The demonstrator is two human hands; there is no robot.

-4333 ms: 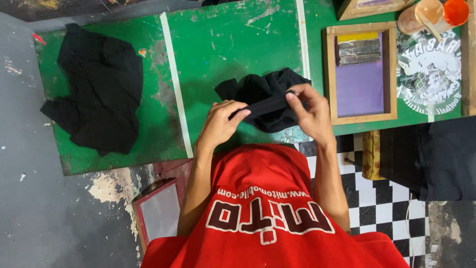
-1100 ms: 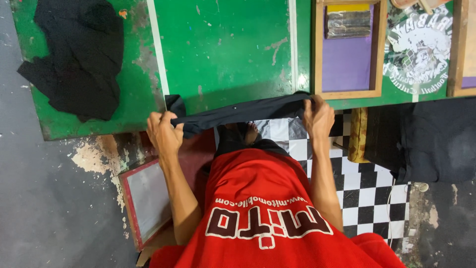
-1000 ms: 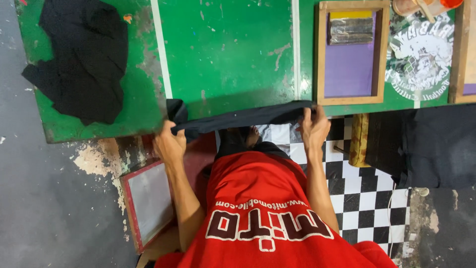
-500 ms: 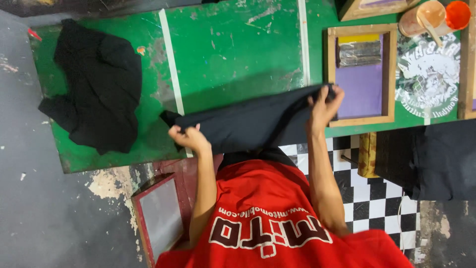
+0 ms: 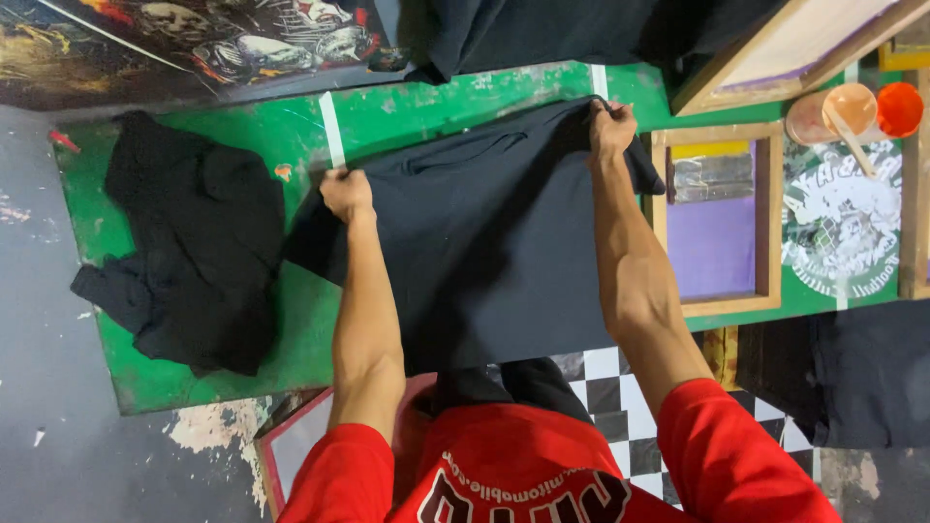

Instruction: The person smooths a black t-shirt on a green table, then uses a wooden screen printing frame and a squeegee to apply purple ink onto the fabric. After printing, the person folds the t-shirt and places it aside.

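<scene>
A black t-shirt (image 5: 484, 252) lies spread flat on the green table (image 5: 387, 121), its lower part hanging over the near edge. My left hand (image 5: 347, 194) grips the shirt's left shoulder. My right hand (image 5: 610, 128) grips its right shoulder near the wooden frame. Both arms reach forward over the cloth, in red sleeves.
A heap of black garments (image 5: 184, 261) lies on the table's left end. A wooden screen-printing frame (image 5: 717, 228) with a purple mesh sits at right, beside a printed white design (image 5: 843, 232) and two orange cups (image 5: 877, 108). More dark cloth (image 5: 581, 29) lies at the far edge.
The shirt went from a bunched bundle held at the table's edge to being pulled out wide and laid over the green surface. Both hands have moved forward and apart with it.
</scene>
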